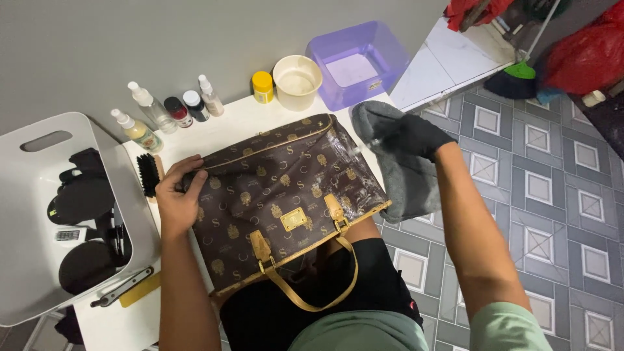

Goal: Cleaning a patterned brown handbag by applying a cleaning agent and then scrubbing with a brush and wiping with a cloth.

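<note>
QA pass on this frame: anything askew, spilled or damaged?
Nothing spilled. The brown handbag overhangs the white table edge onto the person's lap, its strap dangling. It lies steadied by the left hand; the right hand holds a grey cloth.

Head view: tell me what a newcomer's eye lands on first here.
The brown patterned handbag with tan trim dominates the middle, lying on the white table and reaching over the person's lap. The left hand presses its left edge, while the right hand, wrapped in a grey cloth, hovers off its right side. Behind it, small bottles line the wall beside a translucent purple tub.
</note>
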